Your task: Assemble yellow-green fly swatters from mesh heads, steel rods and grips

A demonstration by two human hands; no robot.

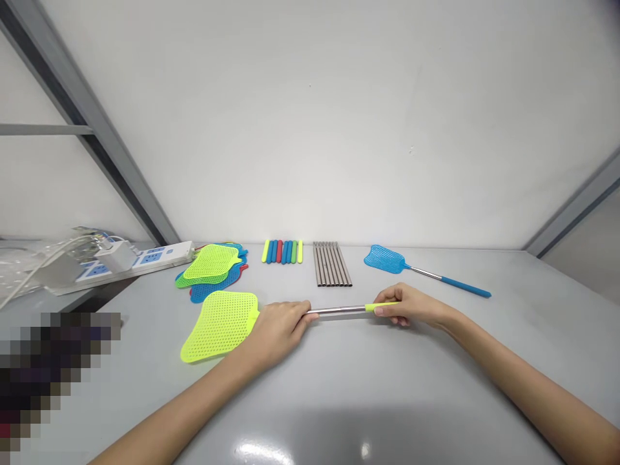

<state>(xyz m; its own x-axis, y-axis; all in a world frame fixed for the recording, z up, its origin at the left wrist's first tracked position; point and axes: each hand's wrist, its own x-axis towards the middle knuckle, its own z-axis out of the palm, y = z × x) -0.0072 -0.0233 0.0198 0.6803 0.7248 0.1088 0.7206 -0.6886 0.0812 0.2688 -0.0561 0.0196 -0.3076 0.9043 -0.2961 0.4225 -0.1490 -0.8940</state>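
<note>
A fly swatter with a yellow-green mesh head (pixel 223 326) and a metal rod (pixel 339 310) lies across the front of me, just over the grey table. My left hand (pixel 285 323) is closed round the rod near the head and hides the joint between them. At the rod's other end, my right hand (pixel 400 305) pinches a yellow-green handle sleeve (pixel 380 307), which sits on the rod's end; the fingers cover part of it. Beyond my right hand lies a blue fly swatter (pixel 385 258) with its rod and blue handle (pixel 465 286).
Loose mesh heads (pixel 213 263) in several colours are piled at the left. Along the wall lie a row of coloured handle sleeves (pixel 282 252) and several metal rods (pixel 332 265). A white power strip (pixel 165 254) with plugs and cables stands far left, beside clear plastic (pixel 22 265).
</note>
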